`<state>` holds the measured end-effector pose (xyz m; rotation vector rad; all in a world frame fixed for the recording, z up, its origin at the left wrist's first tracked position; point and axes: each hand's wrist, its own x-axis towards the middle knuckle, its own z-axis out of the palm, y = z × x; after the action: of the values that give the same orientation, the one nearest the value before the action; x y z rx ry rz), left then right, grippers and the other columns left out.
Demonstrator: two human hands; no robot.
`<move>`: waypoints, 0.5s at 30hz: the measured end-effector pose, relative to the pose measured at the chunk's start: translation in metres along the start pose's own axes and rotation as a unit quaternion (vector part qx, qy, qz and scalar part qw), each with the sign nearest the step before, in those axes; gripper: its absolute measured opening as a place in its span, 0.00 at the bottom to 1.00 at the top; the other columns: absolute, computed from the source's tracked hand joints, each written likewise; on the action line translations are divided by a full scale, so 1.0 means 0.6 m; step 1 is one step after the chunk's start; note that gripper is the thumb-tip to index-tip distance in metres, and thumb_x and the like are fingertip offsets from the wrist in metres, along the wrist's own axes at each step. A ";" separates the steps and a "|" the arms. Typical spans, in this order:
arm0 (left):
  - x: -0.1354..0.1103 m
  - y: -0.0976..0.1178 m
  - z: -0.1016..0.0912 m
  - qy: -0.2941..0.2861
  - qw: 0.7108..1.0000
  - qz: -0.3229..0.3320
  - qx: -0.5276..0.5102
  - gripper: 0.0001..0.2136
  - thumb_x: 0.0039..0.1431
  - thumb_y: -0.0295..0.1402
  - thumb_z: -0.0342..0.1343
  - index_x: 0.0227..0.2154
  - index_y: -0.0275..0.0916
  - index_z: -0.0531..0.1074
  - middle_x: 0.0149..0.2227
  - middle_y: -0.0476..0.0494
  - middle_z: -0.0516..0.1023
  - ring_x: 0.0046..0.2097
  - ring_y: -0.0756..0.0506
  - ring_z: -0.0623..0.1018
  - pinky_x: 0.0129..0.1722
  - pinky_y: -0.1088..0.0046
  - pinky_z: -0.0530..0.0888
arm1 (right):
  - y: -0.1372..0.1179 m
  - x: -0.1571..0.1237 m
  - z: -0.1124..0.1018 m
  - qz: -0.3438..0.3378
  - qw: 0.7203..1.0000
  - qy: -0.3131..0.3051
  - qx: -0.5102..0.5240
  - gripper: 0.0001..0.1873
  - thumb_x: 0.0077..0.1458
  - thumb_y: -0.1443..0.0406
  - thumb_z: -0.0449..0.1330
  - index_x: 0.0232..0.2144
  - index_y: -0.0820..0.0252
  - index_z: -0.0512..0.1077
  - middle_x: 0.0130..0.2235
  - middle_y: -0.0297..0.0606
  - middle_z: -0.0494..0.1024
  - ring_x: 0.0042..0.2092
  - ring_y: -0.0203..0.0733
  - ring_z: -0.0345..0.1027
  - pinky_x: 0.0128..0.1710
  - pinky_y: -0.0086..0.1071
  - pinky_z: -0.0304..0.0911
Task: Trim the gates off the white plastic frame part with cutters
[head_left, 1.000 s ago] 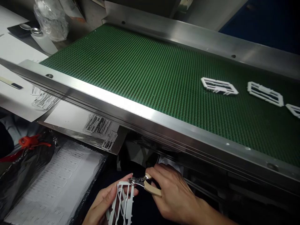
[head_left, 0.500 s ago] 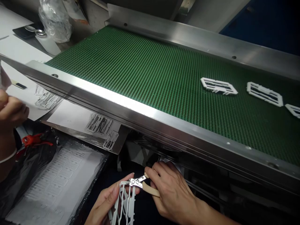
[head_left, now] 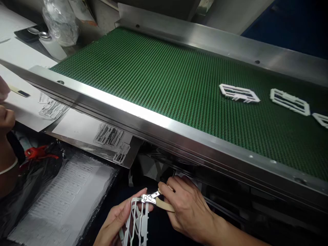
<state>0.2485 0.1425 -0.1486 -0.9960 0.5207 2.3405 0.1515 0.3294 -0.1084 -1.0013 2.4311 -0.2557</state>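
Observation:
My left hand (head_left: pixel 114 222) grips a white plastic moulded frame (head_left: pixel 137 222) upright at the bottom of the view, its lower end cut off by the picture edge. My right hand (head_left: pixel 188 208) holds small side cutters (head_left: pixel 150 199) with beige handles. Their steel jaws sit against the frame's upper edge. Several similar white frames lie on the green belt: one (head_left: pixel 239 93), another (head_left: pixel 289 101) and a third (head_left: pixel 320 120), cut off at the right edge.
A steel rail (head_left: pixel 159 124) runs along the green mesh conveyor belt (head_left: pixel 153 82) above my hands. White sheets with grey frame prints (head_left: pixel 109 135) lie to the left, above a plastic-wrapped white stack (head_left: pixel 64 194). A co-worker's hand and braceleted wrist (head_left: pixel 6 136) are at the left edge.
The co-worker's hand has come in at the left edge and shifted slightly further left since half a second ago. My hands and the cutters stay nearly in place on the frame.

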 end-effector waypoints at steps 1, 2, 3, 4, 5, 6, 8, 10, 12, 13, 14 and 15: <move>-0.001 -0.001 0.000 0.008 1.000 -0.002 -0.005 0.21 0.52 0.45 0.62 0.48 0.42 0.75 0.38 0.38 0.83 0.32 0.51 0.78 0.31 0.85 0.69 | 0.000 0.000 0.000 0.000 1.000 0.001 -0.004 0.18 0.44 0.74 0.52 0.40 0.56 0.65 0.34 0.37 0.67 0.35 0.43 0.60 0.34 0.36 0.57; -0.002 -0.001 0.000 0.017 1.000 -0.004 -0.010 0.21 0.53 0.45 0.61 0.48 0.42 0.75 0.39 0.37 0.83 0.34 0.50 0.79 0.33 0.85 0.70 | -0.001 0.001 -0.001 -0.001 1.000 0.001 -0.005 0.18 0.45 0.74 0.52 0.40 0.56 0.65 0.34 0.37 0.67 0.35 0.43 0.60 0.35 0.36 0.57; -0.003 -0.002 0.000 0.023 1.000 -0.006 -0.017 0.21 0.53 0.45 0.61 0.48 0.42 0.75 0.39 0.37 0.83 0.36 0.49 0.79 0.34 0.85 0.70 | -0.001 0.001 -0.001 -0.001 1.000 0.001 -0.006 0.18 0.45 0.74 0.52 0.40 0.56 0.65 0.34 0.37 0.67 0.35 0.43 0.60 0.35 0.37 0.57; -0.003 -0.002 0.000 0.023 0.999 -0.005 -0.022 0.21 0.53 0.45 0.61 0.48 0.41 0.74 0.39 0.37 0.83 0.36 0.50 0.79 0.34 0.84 0.70 | -0.001 0.002 -0.001 -0.001 1.000 0.000 -0.005 0.18 0.45 0.74 0.52 0.40 0.56 0.65 0.35 0.37 0.67 0.35 0.43 0.60 0.35 0.37 0.57; -0.004 -0.003 0.000 0.019 0.999 -0.005 -0.026 0.22 0.53 0.45 0.61 0.48 0.41 0.74 0.39 0.37 0.83 0.34 0.50 0.79 0.33 0.84 0.70 | -0.001 0.002 -0.002 -0.001 1.000 0.001 -0.004 0.18 0.46 0.73 0.52 0.41 0.56 0.65 0.35 0.37 0.67 0.36 0.44 0.60 0.35 0.37 0.57; -0.003 -0.003 0.000 0.013 1.000 -0.005 -0.028 0.22 0.52 0.44 0.62 0.48 0.41 0.74 0.38 0.37 0.83 0.33 0.50 0.78 0.32 0.84 0.70 | -0.001 0.002 -0.002 -0.001 1.000 0.002 -0.003 0.18 0.46 0.73 0.52 0.41 0.56 0.65 0.35 0.37 0.67 0.36 0.44 0.60 0.36 0.38 0.58; -0.003 -0.004 -0.002 0.008 0.999 -0.003 -0.032 0.22 0.52 0.44 0.62 0.48 0.40 0.74 0.39 0.36 0.83 0.31 0.51 0.78 0.31 0.84 0.70 | -0.002 0.002 -0.003 0.001 1.000 0.003 -0.002 0.18 0.46 0.73 0.52 0.41 0.56 0.65 0.35 0.37 0.67 0.36 0.44 0.60 0.36 0.38 0.58; -0.003 -0.005 -0.002 0.015 0.999 -0.007 -0.037 0.21 0.53 0.44 0.61 0.48 0.41 0.75 0.39 0.36 0.83 0.34 0.49 0.79 0.33 0.84 0.71 | -0.002 0.001 -0.004 0.003 1.000 0.001 -0.005 0.19 0.45 0.73 0.52 0.41 0.56 0.65 0.35 0.38 0.68 0.36 0.44 0.60 0.37 0.38 0.58; -0.005 -0.005 0.001 0.024 0.999 -0.009 -0.038 0.21 0.52 0.44 0.62 0.48 0.41 0.75 0.39 0.36 0.83 0.35 0.49 0.79 0.34 0.83 0.71 | -0.003 0.001 -0.005 0.003 1.000 0.000 -0.010 0.18 0.45 0.73 0.52 0.41 0.56 0.65 0.34 0.37 0.68 0.36 0.44 0.60 0.37 0.39 0.59; -0.007 -0.005 0.003 0.031 0.999 -0.006 -0.035 0.21 0.51 0.44 0.63 0.47 0.41 0.76 0.39 0.36 0.83 0.35 0.48 0.79 0.34 0.83 0.71 | -0.003 0.001 -0.006 0.000 1.000 0.002 -0.012 0.18 0.46 0.73 0.52 0.41 0.56 0.65 0.34 0.37 0.68 0.36 0.44 0.60 0.38 0.39 0.59; -0.009 -0.005 0.006 0.040 0.999 -0.002 -0.032 0.21 0.49 0.45 0.63 0.46 0.41 0.77 0.38 0.36 0.83 0.34 0.49 0.79 0.33 0.83 0.71 | -0.003 0.001 -0.007 -0.004 1.000 0.005 -0.014 0.18 0.46 0.74 0.52 0.40 0.56 0.65 0.34 0.37 0.68 0.35 0.44 0.60 0.38 0.39 0.59; -0.011 -0.005 0.009 0.050 0.998 0.005 -0.027 0.22 0.48 0.45 0.64 0.45 0.41 0.77 0.37 0.37 0.84 0.33 0.49 0.78 0.32 0.83 0.70 | -0.003 0.002 -0.008 -0.009 1.000 0.008 -0.017 0.17 0.46 0.74 0.51 0.40 0.56 0.65 0.34 0.37 0.68 0.35 0.43 0.60 0.37 0.38 0.59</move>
<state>0.2510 0.1455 -0.1404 -1.1425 0.5034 2.3342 0.1495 0.3272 -0.1042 -1.0393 2.4496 -0.2295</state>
